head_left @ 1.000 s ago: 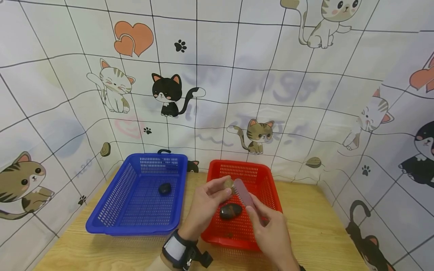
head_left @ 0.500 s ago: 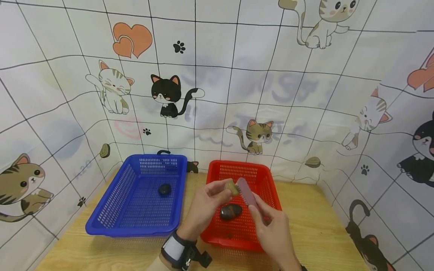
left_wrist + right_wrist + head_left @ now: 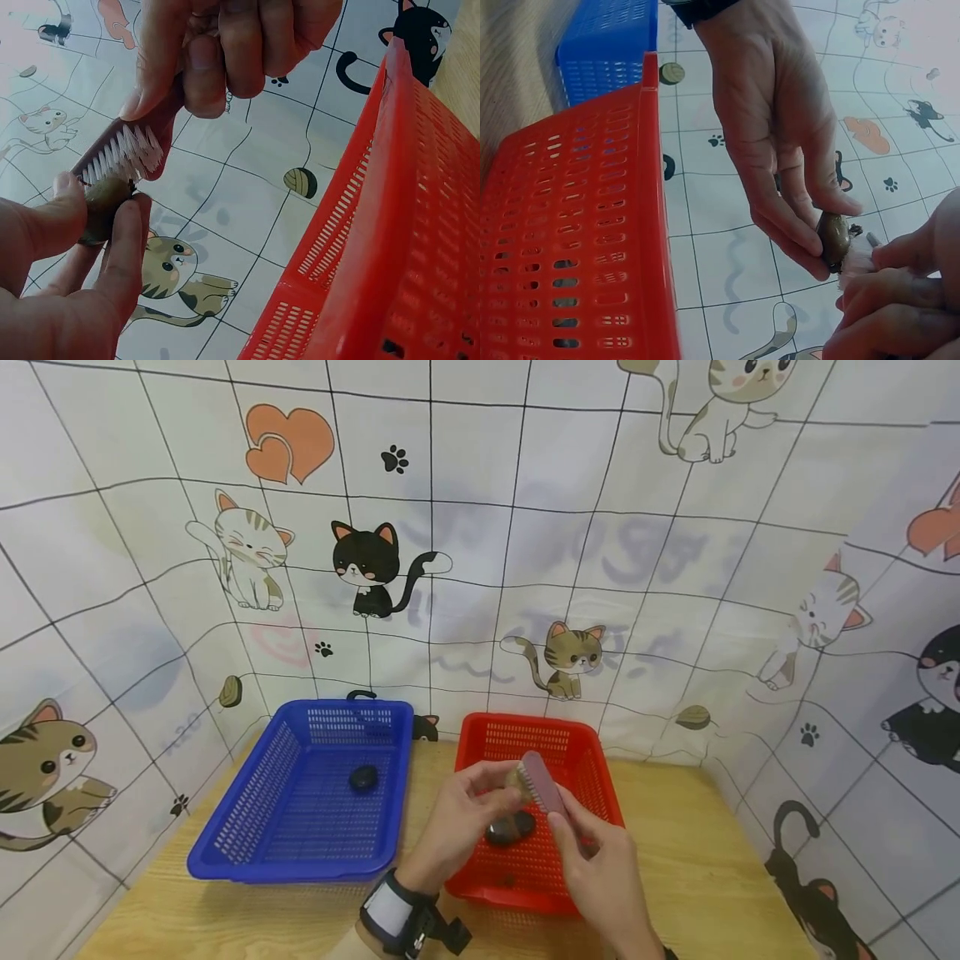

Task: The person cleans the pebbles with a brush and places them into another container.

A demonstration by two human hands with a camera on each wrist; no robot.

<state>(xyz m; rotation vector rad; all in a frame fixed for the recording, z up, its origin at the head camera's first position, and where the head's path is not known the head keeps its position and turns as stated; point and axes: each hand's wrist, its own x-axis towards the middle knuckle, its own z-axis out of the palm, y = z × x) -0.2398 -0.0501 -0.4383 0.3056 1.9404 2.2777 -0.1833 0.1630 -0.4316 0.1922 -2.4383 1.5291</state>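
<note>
My left hand (image 3: 459, 817) pinches a small greenish-brown stone (image 3: 105, 208) between thumb and fingers, over the red basket (image 3: 611, 810). In my right hand (image 3: 606, 877) is a mauve brush (image 3: 545, 783), gripped by its rear part. Its white bristles (image 3: 122, 155) touch the stone in the left wrist view. The right wrist view shows the wet-looking stone (image 3: 832, 241) close against the bristles, while the right fingers hide most of the brush. Below the hands, a dark, brown-banded stone (image 3: 504, 832) lies in the red basket, partly covered by the left hand.
To the left stands a blue basket (image 3: 197, 860) with one black stone (image 3: 363, 778) inside. Both baskets sit on a wooden table (image 3: 675, 852). A white sheet (image 3: 480, 552) printed with cats and grid lines rises behind and at both sides.
The left hand and its stone have shifted slightly right and down. The brush has moved a little against the stone, and its bristles now cover more of it in the head view.
</note>
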